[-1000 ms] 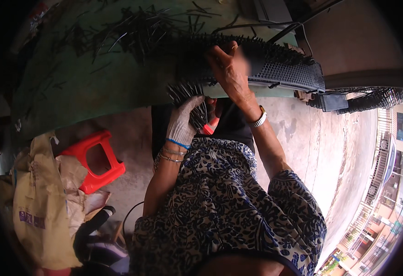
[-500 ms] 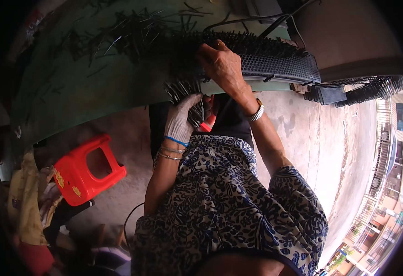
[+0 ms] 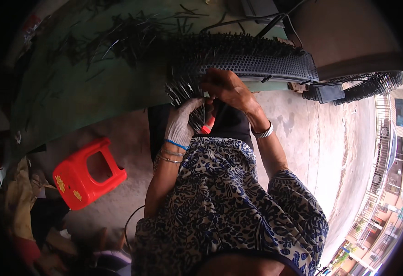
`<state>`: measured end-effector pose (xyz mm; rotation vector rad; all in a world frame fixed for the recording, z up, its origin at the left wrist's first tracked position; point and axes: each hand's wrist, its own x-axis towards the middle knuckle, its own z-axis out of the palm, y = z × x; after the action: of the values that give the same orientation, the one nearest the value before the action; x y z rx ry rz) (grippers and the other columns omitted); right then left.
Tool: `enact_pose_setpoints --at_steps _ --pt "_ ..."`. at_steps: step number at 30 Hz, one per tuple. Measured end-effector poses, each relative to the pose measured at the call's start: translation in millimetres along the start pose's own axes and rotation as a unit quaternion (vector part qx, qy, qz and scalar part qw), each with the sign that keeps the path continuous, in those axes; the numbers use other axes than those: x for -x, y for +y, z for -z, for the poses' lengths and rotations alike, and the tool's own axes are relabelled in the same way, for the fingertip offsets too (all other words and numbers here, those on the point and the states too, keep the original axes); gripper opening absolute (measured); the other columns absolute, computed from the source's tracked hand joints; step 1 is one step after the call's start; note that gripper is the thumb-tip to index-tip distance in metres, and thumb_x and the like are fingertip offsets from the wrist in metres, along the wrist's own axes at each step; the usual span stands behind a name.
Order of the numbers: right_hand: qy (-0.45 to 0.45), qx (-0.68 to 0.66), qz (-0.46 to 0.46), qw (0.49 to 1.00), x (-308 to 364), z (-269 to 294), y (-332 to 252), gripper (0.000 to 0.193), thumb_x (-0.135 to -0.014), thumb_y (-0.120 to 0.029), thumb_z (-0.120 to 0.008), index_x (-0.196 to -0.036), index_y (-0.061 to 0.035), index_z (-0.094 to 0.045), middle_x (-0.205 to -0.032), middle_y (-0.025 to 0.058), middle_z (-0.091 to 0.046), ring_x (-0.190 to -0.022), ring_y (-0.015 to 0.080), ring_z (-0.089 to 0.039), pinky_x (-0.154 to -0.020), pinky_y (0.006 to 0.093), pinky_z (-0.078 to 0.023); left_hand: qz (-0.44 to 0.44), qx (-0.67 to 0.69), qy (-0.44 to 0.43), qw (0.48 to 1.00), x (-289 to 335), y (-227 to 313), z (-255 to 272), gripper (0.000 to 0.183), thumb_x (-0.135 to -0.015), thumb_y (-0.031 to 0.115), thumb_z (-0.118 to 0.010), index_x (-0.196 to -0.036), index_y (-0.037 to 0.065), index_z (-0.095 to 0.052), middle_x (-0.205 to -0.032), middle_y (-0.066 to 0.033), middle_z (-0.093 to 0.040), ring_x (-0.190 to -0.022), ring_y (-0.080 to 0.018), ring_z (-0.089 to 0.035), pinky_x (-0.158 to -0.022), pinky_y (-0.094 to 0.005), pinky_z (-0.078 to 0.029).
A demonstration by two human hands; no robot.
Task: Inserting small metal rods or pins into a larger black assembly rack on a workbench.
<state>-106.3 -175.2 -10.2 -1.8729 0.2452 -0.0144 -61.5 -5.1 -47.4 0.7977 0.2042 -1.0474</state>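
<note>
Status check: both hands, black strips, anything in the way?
Left hand gloved, holding black strips. Right hand bare, beside them, grip unclear. No obstruction seen between hands; perforated board just beyond.

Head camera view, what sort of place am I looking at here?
Probably a small workshop open to the outdoors: there's a green worktable strewn with loose black strips, a long perforated black panel, and a daylit railing off to the right.
</note>
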Motion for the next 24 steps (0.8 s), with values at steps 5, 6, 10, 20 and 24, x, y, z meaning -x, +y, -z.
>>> enact_pose_setpoints --at_steps 5,6,10,20,24 --pt "0.076 0.045 0.042 0.995 -5.3 0.4 -13.0 0.011 -0.093 -0.009 -0.058 -0.094 0.0018 -0.059 -0.079 0.0067 -0.065 -0.068 0.0132 -0.063 -0.062 0.0263 -0.050 0.030 0.042 -0.002 0.999 -11.2 5.2 12.5 0.019 -0.089 0.009 -0.062 -0.103 -0.003 -0.065 -0.090 -0.0126 -0.069 -0.076 -0.0224 -0.068 -0.068 -0.0341 -0.057" --pt "0.089 0.052 0.049 0.993 -7.7 0.3 -14.1 0.011 -0.093 -0.009 -0.058 -0.094 0.0017 -0.059 -0.078 0.0067 -0.065 -0.068 0.0133 -0.063 -0.062 0.0261 -0.050 0.036 0.054 0.014 0.998 -12.8 5.9 12.6 0.019 -0.089 0.009 -0.062 -0.103 -0.004 -0.065 -0.091 -0.0126 -0.070 -0.077 -0.0227 -0.068 -0.069 -0.0337 -0.057" --pt "0.108 0.024 0.064 0.992 -14.3 0.9 -18.0 0.007 -0.093 -0.006 -0.057 -0.093 0.0017 -0.057 -0.077 0.0066 -0.066 -0.069 0.0136 -0.064 -0.065 0.0258 -0.051 0.038 0.051 0.013 0.998 -13.1 11.8 10.1 0.018 -0.089 0.009 -0.062 -0.101 -0.004 -0.066 -0.091 -0.0122 -0.070 -0.077 -0.0233 -0.068 -0.070 -0.0337 -0.057" --pt "0.318 0.159 0.204 0.912 -44.5 9.4 -14.1 0.005 -0.091 0.000 -0.059 -0.092 -0.0006 -0.054 -0.075 0.0068 -0.068 -0.071 0.0106 -0.066 -0.063 0.0236 -0.050 0.020 0.027 -0.007 0.999 -11.9 12.1 21.4 0.020 -0.094 0.015 -0.057 -0.107 0.002 -0.065 -0.097 -0.0110 -0.070 -0.089 -0.0244 -0.068 -0.079 -0.0397 -0.057" --pt "0.308 0.195 0.204 0.908 -56.5 8.0 -11.9 0.006 -0.090 0.000 -0.060 -0.093 -0.0005 -0.054 -0.076 0.0085 -0.067 -0.071 0.0117 -0.067 -0.062 0.0243 -0.050 -0.004 0.087 -0.022 0.996 0.2 17.8 8.8 0.019 -0.091 0.013 -0.060 -0.102 -0.002 -0.065 -0.094 -0.0130 -0.069 -0.082 -0.0254 -0.067 -0.065 -0.0405 -0.057"
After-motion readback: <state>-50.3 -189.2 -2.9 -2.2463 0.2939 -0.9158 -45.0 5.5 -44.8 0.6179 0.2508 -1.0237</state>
